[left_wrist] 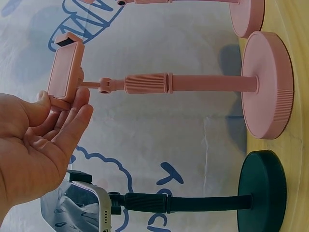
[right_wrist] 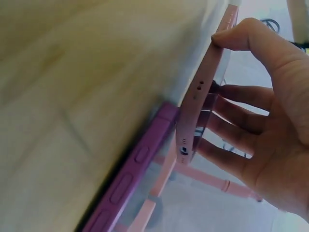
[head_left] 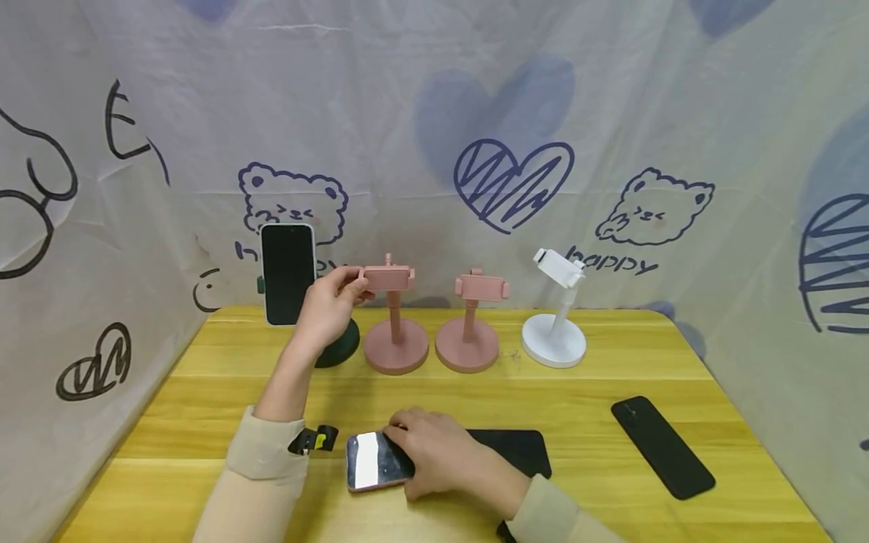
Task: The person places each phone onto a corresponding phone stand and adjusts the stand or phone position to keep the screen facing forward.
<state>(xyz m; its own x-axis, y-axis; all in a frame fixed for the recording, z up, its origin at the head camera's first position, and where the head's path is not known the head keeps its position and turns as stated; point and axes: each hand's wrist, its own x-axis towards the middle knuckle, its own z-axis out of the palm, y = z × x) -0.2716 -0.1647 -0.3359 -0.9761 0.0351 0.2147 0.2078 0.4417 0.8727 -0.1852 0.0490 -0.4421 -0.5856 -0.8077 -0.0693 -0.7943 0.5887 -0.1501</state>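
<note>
My left hand (head_left: 327, 309) pinches the side of the clamp on a pink phone stand (head_left: 396, 348). In the left wrist view the thumb lies at the clamp's front (left_wrist: 65, 72) and the fingers curl behind its lower end. My right hand (head_left: 441, 454) grips a pink-edged phone (head_left: 370, 466) low over the wooden table, its thumb on one edge and the fingertips across the glossy face. Partly hidden under that hand and forearm is a dark phone (head_left: 526, 449). A purple phone edge (right_wrist: 128, 181) shows beside the gripped phone in the right wrist view.
Left of the gripped stand, a green stand (head_left: 339, 348) bears a white-edged phone (head_left: 288, 275). To the right stand another pink stand (head_left: 468, 347) and a white stand (head_left: 553, 343). One black phone (head_left: 661, 446) lies at the table's right. A patterned cloth (head_left: 407, 113) hangs behind.
</note>
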